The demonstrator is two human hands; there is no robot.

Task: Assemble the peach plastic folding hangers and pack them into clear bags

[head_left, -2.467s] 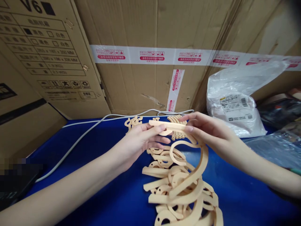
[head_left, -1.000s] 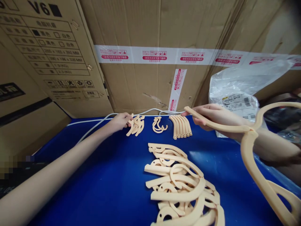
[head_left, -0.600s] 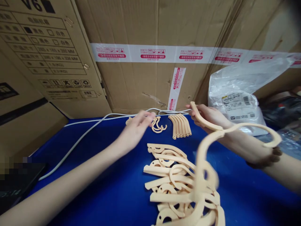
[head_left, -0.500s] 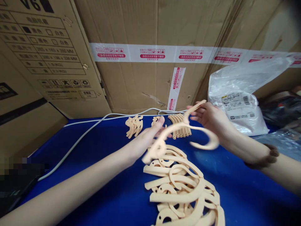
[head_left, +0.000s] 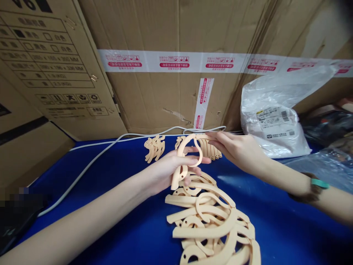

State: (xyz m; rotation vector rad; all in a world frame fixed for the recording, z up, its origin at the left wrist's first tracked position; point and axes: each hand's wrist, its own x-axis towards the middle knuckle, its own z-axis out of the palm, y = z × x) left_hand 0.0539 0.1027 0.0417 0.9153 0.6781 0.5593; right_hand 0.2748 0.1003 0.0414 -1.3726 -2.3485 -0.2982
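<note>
Both hands meet over a blue table [head_left: 116,206] on one beige, curved, hook-shaped rubbery strip [head_left: 184,154]. My left hand [head_left: 168,169] curls its fingers round the strip's lower stem. My right hand [head_left: 234,149] pinches the strip's upper curve from the right. Just below them lies a heap of several tangled beige strips [head_left: 212,221]. Behind the hands sit sorted groups: small curved pieces [head_left: 154,147] on the left and a row of straight pieces [head_left: 212,149] partly hidden by my right hand.
Taped cardboard boxes [head_left: 171,62] wall off the back and left. A white cable [head_left: 110,145] runs along the table's far edge. A white plastic bag with labels [head_left: 273,121] and clear wrapping [head_left: 325,165] sit at the right.
My left hand came back from the sorted pieces at the far edge. The long strip swung in from the right, and both hands now hold a hooked strip over the heap.
</note>
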